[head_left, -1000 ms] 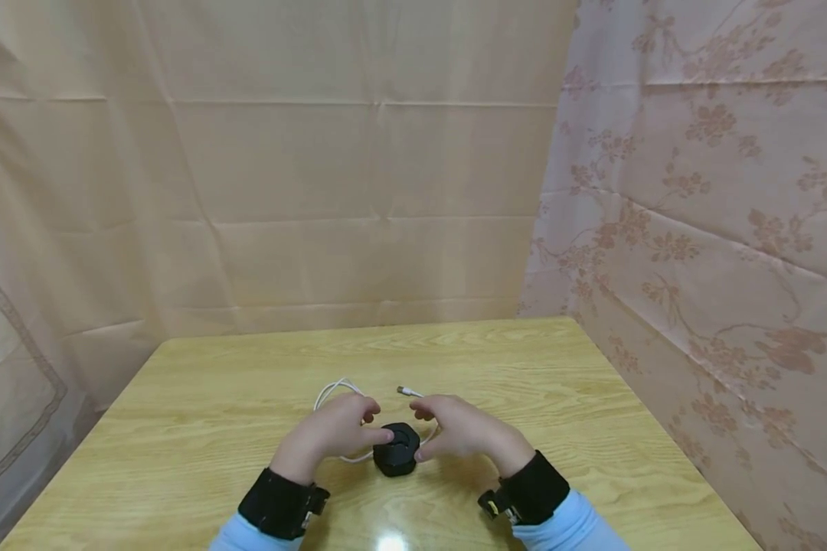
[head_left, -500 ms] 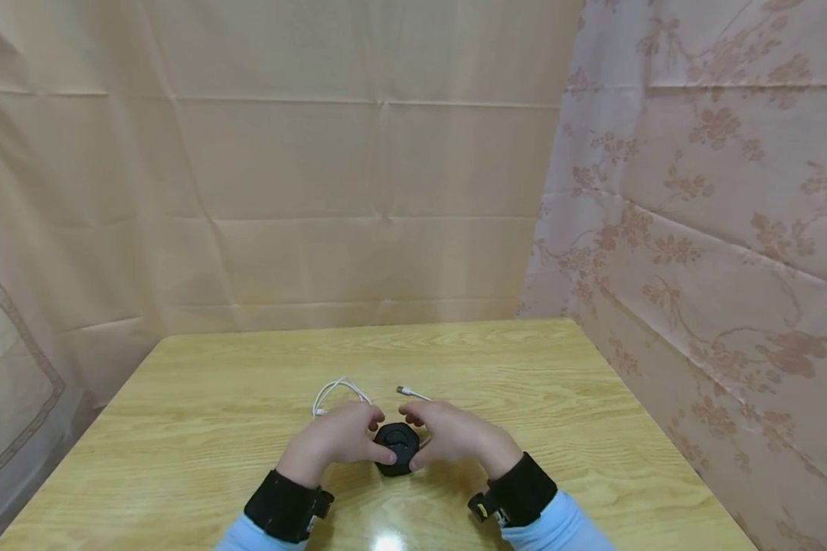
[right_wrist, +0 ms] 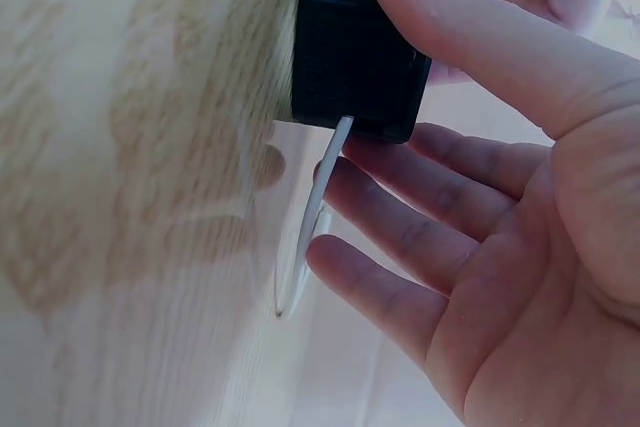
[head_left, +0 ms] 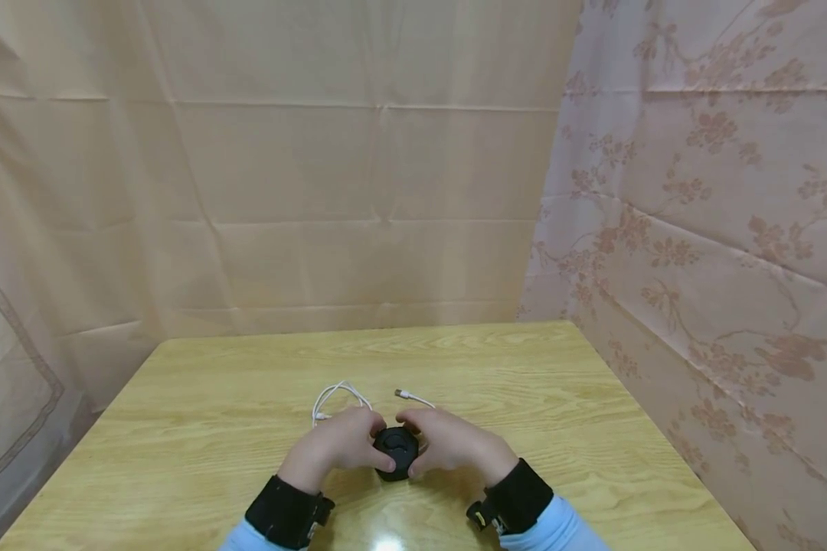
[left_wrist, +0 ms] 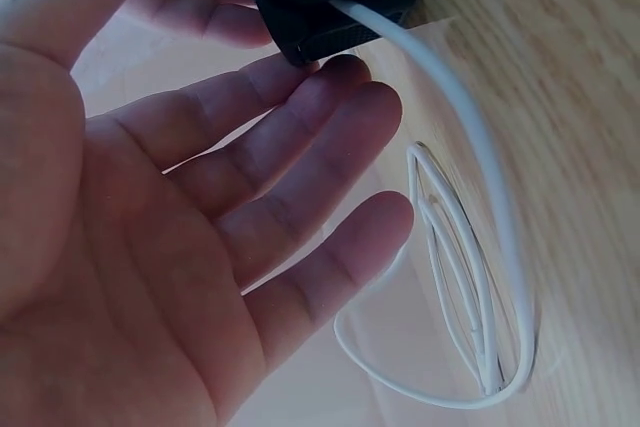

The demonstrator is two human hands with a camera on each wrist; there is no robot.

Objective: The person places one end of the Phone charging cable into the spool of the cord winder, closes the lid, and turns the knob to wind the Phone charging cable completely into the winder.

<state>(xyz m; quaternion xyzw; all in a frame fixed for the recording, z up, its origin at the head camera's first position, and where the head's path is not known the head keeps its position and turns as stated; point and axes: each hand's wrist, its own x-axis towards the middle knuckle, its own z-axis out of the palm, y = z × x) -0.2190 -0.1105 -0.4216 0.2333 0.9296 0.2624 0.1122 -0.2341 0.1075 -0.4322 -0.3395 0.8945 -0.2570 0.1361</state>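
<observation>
A black, many-sided cable winder [head_left: 397, 451] with a round top is at the near middle of the table. White cable [right_wrist: 325, 187] comes out of its sides in both wrist views. My left hand [head_left: 344, 442] grips the winder from the left, thumb at its front edge and fingertips at the far side. From the right, my right hand [head_left: 451, 445] holds it too, its thumb [right_wrist: 480, 37] pressed along the black wall. The other fingers of both hands are spread loosely around the cable. Part of the winder is hidden by the hands.
Beyond the left hand lies a loose coil of the white cable [head_left: 326, 396]. A USB plug [head_left: 403, 394] on the cable's end lies beyond the right hand. The wooden table [head_left: 179, 428] runs back to a beige curtain [head_left: 282, 191], with a floral cloth [head_left: 696, 229] at the right.
Both hands have drawn in around the cable winder. The left thumb has slid from its top to the front edge, and the right fingers have come nearer its far side.
</observation>
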